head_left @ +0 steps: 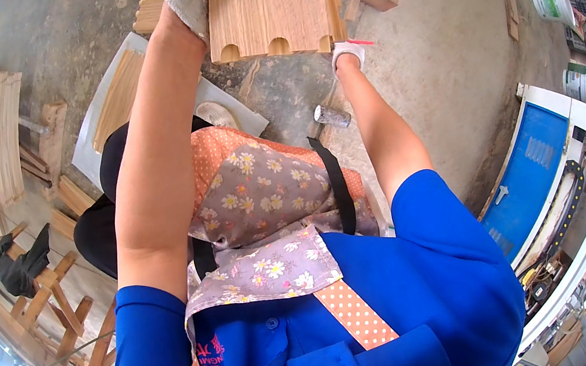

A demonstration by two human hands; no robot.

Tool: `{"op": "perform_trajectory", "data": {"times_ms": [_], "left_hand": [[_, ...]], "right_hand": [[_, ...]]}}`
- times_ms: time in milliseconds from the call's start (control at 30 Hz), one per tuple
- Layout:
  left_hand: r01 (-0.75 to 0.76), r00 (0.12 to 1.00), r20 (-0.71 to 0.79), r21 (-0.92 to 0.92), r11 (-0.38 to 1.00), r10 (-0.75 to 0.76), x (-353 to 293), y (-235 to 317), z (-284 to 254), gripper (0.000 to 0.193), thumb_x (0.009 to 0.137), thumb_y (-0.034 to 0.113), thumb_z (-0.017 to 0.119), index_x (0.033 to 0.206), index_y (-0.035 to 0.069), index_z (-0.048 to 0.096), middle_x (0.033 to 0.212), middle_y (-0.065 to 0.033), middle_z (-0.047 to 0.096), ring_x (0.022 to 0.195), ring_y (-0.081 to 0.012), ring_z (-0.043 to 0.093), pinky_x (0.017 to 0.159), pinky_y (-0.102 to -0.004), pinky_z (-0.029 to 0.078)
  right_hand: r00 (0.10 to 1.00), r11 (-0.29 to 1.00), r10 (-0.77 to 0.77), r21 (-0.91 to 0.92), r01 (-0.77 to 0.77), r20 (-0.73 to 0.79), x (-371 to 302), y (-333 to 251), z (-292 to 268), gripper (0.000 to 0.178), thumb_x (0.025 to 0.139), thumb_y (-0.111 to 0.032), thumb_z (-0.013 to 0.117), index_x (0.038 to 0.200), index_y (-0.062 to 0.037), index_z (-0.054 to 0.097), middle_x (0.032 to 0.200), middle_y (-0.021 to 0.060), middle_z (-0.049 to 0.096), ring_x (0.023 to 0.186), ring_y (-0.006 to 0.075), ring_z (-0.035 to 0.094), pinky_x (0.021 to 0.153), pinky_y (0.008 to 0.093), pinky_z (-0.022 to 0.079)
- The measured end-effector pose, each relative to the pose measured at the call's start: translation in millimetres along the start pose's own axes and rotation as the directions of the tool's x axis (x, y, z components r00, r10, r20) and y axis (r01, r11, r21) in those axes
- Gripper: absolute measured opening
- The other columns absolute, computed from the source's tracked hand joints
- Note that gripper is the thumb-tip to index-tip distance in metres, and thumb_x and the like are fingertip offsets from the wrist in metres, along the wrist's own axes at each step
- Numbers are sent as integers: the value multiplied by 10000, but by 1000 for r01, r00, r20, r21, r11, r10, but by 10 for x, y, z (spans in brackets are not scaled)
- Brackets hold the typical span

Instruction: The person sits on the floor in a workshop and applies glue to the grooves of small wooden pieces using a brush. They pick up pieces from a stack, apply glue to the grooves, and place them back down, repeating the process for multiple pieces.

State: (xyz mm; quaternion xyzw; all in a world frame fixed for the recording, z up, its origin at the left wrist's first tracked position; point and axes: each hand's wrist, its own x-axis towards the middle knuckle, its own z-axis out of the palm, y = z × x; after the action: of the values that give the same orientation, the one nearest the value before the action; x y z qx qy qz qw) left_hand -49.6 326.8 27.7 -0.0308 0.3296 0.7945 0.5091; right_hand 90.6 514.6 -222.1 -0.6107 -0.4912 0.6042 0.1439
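The gloved left hand (pixel 187 3) and right hand (pixel 347 56) are flanking a notched wooden panel (pixel 270 6), grip hidden, untellable; red lettering (pixel 212 362) is marking the blue shirt (pixel 437 283).

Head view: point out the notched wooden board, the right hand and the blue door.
Notched wooden board (pixel 270 6): head view, middle of its visible broad face.
Right hand (pixel 348 56): head view, middle of its white glove.
Blue door (pixel 527 170): head view, middle of its panel.
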Motion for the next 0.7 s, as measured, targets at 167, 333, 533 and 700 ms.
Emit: {"op": "perform_trajectory", "data": {"times_ms": [167, 333, 533, 700], "left_hand": [[46, 996, 77, -35, 998, -43, 88, -16, 36, 464, 791, 343, 587, 1087, -11, 546, 998, -174, 618, 856, -308, 613, 801, -424, 487], [5, 995, 103, -42, 999, -1, 108, 8, 28, 466, 793, 338, 582, 1095, -14, 543, 1003, -175, 617, 874, -306, 613, 815, -428, 486], [0, 987, 163, -64, 998, 10, 173, -55, 99, 490, 783, 339, 588, 1125, -7, 529, 1032, -177, 607, 904, -330, 603, 839, -449, 477], [-24, 999, 40, 19, 1000, 23, 216, -158, 148, 474, 778, 315, 608, 1128, 7, 520, 1034, -159, 603, 887, -300, 609, 798, -427, 498]], "right_hand": [[952, 878, 263, 370, -303, 155, 440, 299, -232, 190, 891, -216, 476, 868, -36, 533, 704, 132, 614, 552, 241, 614, 524, 379, 548], [927, 796, 274, 481, -369, 257, 111, 81, -595, 207, 917, -244, 443, 834, -77, 535, 718, 117, 629, 622, 241, 633, 573, 362, 556], [916, 787, -1, 566, -247, 401, -625, -467, -1420, 153, 874, -225, 544, 826, -80, 557, 754, 95, 613, 646, 205, 606, 546, 304, 518], [931, 784, -132, 611, -111, 339, -1405, -1013, -1971, 169, 852, -265, 586, 785, -126, 518, 678, 28, 541, 577, 122, 524, 472, 241, 444]]}}
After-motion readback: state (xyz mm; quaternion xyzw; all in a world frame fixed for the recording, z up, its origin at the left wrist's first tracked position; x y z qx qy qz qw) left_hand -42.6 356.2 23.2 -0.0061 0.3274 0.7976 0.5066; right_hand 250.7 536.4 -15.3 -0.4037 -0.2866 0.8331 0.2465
